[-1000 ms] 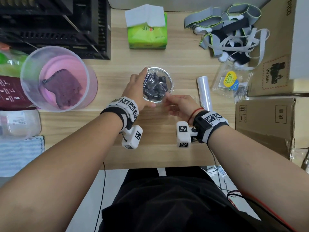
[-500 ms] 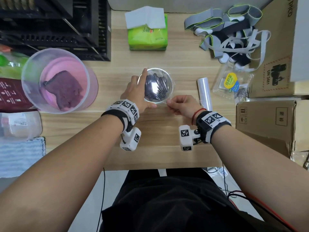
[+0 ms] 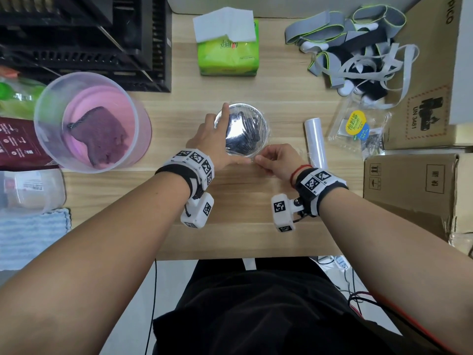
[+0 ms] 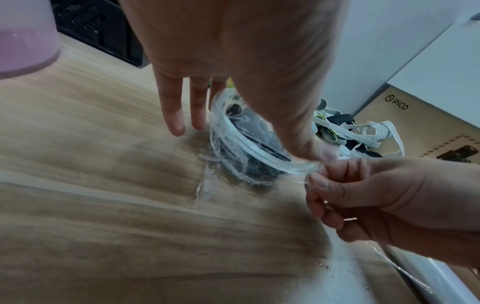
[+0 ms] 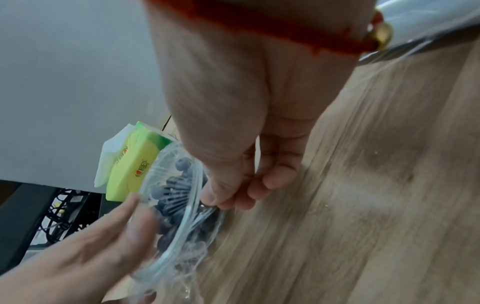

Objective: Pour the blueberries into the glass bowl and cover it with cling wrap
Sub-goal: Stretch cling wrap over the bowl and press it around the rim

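Note:
The glass bowl point(image 3: 265, 125) point(image 4: 249, 145) point(image 5: 179, 230) stands mid-table with the blueberries point(image 5: 183, 164) inside. Cling wrap point(image 3: 245, 129) point(image 4: 223, 164) point(image 5: 197, 222) is stretched over its mouth and wrinkled down its sides. My left hand point(image 3: 212, 139) point(image 4: 246, 61) point(image 5: 91, 242) lies against the bowl's left side with straight fingers, its thumb pressing the near rim. My right hand point(image 3: 277, 161) point(image 4: 363, 195) point(image 5: 233, 123) pinches the wrap's loose edge at the near rim. The cling wrap roll point(image 3: 315, 142) lies just right of the bowl.
A pink tub point(image 3: 51, 139) holding a purple cloth stands at the left, with a black crate point(image 3: 84, 39) behind it. A green tissue pack point(image 3: 227, 49) sits at the back. Straps point(image 3: 358, 47), a clear plastic package point(image 3: 358, 129) and cardboard boxes point(image 3: 414, 190) crowd the right.
The wrap has been drawn tauter over the bowl's mouth, which now shows glare where berries were plain. Both hands have stayed at the bowl's left side and near rim.

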Action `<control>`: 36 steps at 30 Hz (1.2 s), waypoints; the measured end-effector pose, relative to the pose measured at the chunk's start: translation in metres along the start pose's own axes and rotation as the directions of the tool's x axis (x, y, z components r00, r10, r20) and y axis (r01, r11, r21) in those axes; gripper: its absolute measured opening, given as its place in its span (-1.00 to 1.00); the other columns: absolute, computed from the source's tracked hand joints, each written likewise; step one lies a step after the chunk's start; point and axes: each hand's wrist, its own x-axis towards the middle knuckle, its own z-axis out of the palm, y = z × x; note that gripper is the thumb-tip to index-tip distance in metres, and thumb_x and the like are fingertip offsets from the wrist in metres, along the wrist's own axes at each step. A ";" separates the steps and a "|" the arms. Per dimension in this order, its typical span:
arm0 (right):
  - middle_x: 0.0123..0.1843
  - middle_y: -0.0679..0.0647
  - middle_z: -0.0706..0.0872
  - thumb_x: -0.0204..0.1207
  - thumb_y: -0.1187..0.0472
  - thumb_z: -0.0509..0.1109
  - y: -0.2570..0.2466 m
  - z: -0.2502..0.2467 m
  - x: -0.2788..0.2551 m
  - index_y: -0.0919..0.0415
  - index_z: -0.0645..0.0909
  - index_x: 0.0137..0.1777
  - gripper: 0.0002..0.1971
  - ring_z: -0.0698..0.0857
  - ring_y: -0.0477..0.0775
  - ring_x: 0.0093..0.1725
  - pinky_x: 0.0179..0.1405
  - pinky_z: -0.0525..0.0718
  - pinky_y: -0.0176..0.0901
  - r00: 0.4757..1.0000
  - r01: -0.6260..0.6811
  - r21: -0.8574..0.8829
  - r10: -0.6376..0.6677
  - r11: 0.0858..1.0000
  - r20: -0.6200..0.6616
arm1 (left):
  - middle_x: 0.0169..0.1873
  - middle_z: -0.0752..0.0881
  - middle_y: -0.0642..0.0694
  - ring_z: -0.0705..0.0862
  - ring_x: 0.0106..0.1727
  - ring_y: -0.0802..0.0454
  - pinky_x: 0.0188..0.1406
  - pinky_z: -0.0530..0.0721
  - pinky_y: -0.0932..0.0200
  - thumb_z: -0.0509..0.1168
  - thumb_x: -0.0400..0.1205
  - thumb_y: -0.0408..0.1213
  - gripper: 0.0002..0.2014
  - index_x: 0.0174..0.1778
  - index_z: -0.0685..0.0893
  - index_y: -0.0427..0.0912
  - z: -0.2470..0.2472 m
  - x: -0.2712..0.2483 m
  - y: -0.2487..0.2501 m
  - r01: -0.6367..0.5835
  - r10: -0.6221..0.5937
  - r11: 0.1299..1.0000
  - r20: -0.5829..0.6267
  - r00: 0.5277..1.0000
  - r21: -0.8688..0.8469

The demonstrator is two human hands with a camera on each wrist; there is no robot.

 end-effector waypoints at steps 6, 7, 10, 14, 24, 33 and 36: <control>-0.42 0.02 0.71 0.53 0.14 0.52 0.004 0.004 0.007 0.05 0.72 -0.23 -0.89 0.60 -0.06 -0.47 -0.28 0.69 -0.13 0.998 0.014 -0.109 -0.021 0.994 -0.060 | 0.61 0.15 -0.11 0.40 0.55 -0.17 0.21 0.62 -0.13 0.50 0.35 0.33 0.29 0.72 -0.32 0.11 0.006 0.000 0.002 0.000 -0.001 1.000 -0.031 1.000 -0.028; -0.40 0.04 0.72 0.51 0.13 0.53 0.005 0.004 0.008 0.04 0.73 -0.24 -0.89 0.60 -0.05 -0.44 -0.25 0.69 -0.11 0.997 0.017 -0.121 -0.027 0.992 -0.078 | 0.61 0.16 -0.11 0.40 0.54 -0.17 0.21 0.62 -0.13 0.51 0.34 0.33 0.31 0.72 -0.32 0.10 0.005 0.000 0.003 0.002 -0.003 1.000 -0.028 1.000 -0.029; -0.25 0.15 0.81 0.48 0.11 0.55 0.005 0.007 0.010 0.09 0.77 -0.18 -0.92 0.69 0.09 -0.33 -0.15 0.73 -0.05 0.992 0.031 -0.153 -0.049 0.988 -0.116 | 0.59 0.17 -0.12 0.42 0.53 -0.18 0.21 0.62 -0.12 0.54 0.29 0.34 0.35 0.73 -0.31 0.09 0.003 -0.001 0.004 0.002 -0.002 1.000 -0.026 1.000 -0.031; -0.22 0.16 0.82 0.47 0.10 0.56 0.004 0.009 0.009 0.09 0.77 -0.20 -0.90 0.74 0.11 -0.23 -0.16 0.72 -0.11 0.986 0.033 -0.184 -0.062 0.982 -0.158 | 0.58 0.21 -0.11 0.44 0.51 -0.18 0.21 0.61 -0.11 0.57 0.22 0.36 0.39 0.73 -0.27 0.10 0.002 -0.001 0.007 0.024 -0.025 0.999 -0.035 0.999 -0.034; -0.38 -0.15 0.67 0.38 0.04 0.63 -0.008 0.004 0.005 0.05 0.75 -0.25 -0.86 0.58 -0.24 -0.36 -0.40 0.44 -0.44 0.973 0.028 -0.252 -0.084 0.967 -0.216 | 0.47 0.31 -0.21 0.52 0.37 -0.23 0.07 0.65 -0.15 0.67 0.07 0.27 0.44 0.70 -0.10 -0.05 0.005 0.006 0.031 0.125 -0.117 0.989 -0.097 0.988 0.080; -0.24 0.16 0.73 0.47 0.40 0.40 -0.016 -0.022 0.013 0.28 0.72 -0.08 -0.90 0.69 0.08 -0.32 -0.37 0.73 -0.16 0.986 -0.161 0.194 0.165 0.968 -0.004 | 0.45 0.30 -0.22 0.51 0.35 -0.24 0.04 0.63 -0.11 0.70 0.10 0.15 0.42 0.72 -0.10 -0.06 0.013 0.006 0.031 0.147 -0.132 0.984 -0.145 0.981 0.104; -0.23 0.19 0.74 0.57 0.15 0.42 -0.025 -0.028 0.015 0.31 0.69 -0.08 -0.81 0.70 0.06 -0.37 -0.36 0.73 -0.13 0.979 -0.152 0.418 0.193 0.896 -0.060 | 0.45 0.30 -0.22 0.51 0.34 -0.24 0.03 0.63 -0.12 0.71 0.08 0.14 0.43 0.72 -0.09 -0.06 0.015 0.006 0.032 0.154 -0.137 0.982 -0.151 0.979 0.110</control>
